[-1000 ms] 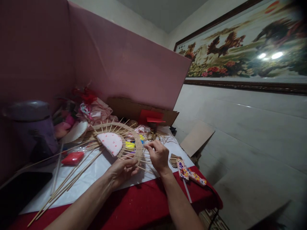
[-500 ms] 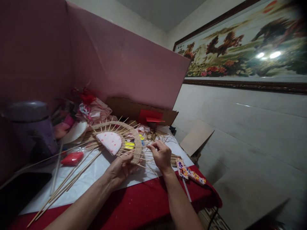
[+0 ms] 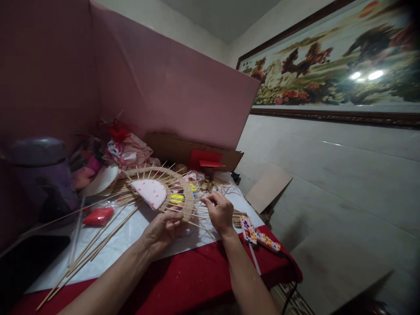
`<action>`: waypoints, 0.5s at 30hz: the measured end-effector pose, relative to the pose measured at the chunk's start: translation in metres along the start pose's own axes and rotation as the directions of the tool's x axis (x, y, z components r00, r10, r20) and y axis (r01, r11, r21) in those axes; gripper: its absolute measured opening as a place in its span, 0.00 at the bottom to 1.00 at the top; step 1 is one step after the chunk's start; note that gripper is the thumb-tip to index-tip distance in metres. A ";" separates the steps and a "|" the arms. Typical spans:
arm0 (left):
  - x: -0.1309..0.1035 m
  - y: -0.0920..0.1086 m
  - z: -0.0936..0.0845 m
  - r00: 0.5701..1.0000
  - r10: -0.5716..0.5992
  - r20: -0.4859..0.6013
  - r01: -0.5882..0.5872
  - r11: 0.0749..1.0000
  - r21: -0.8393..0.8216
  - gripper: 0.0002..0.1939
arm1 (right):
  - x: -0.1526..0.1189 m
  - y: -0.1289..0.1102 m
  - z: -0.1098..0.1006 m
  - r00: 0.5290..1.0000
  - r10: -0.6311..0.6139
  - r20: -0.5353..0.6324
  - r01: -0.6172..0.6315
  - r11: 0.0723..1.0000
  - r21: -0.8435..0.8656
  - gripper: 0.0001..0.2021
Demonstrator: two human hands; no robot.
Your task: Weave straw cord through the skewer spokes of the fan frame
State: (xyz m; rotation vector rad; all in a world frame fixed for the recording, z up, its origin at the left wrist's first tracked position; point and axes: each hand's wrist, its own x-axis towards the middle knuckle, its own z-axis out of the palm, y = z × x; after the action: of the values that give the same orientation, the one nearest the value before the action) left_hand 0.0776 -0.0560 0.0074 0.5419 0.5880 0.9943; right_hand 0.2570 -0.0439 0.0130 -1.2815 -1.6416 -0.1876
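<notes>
A half-round woven fan frame [image 3: 188, 199] of thin sticks and twine is held above the table. Its inner part is a white half-disc [image 3: 150, 192] with small red marks, and stick ends poke out past the woven outer band. My left hand [image 3: 164, 229] grips the frame's lower edge, thumb on top and the other fingers partly hidden below. At the frame's right side, my right hand [image 3: 219, 210] is closed in a pinch of thumb and forefinger by the protruding stick ends. A thin strand seems to run to that pinch, too fine to make out surely.
Long loose sticks [image 3: 95, 247] lie at the left beside a red packet [image 3: 98, 216] and a dark flat object [image 3: 33, 262]. A purple container [image 3: 46, 183] stands behind. A flower-patterned glue gun [image 3: 259, 236] rests at the right edge. Cardboard [image 3: 170, 148] leans at the back.
My left hand has shifted slightly along the frame's lower edge, its fingers now more curled. The frame is tilted a little differently. My right hand stays nearly in place, still pinching.
</notes>
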 end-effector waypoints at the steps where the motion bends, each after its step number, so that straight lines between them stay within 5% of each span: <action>1: 0.000 0.000 -0.001 1.000 -0.003 0.007 0.003 1.000 -0.007 0.18 | 0.000 0.000 0.000 1.000 -0.002 0.001 0.002 1.000 0.002 0.09; 7: 0.000 0.002 -0.002 0.997 -0.014 0.077 0.019 0.998 -0.061 0.22 | -0.001 0.001 0.001 1.000 0.006 -0.003 -0.006 1.000 -0.001 0.09; 15: -0.002 0.002 0.002 0.999 0.034 0.035 -0.032 0.998 -0.047 0.20 | -0.001 0.003 0.001 1.000 -0.002 0.003 0.002 1.000 -0.005 0.08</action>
State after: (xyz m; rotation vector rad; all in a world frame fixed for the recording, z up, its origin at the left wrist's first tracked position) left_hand 0.0769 -0.0568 0.0103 0.5284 0.5241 1.0248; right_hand 0.2584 -0.0428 0.0102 -1.2847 -1.6455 -0.1909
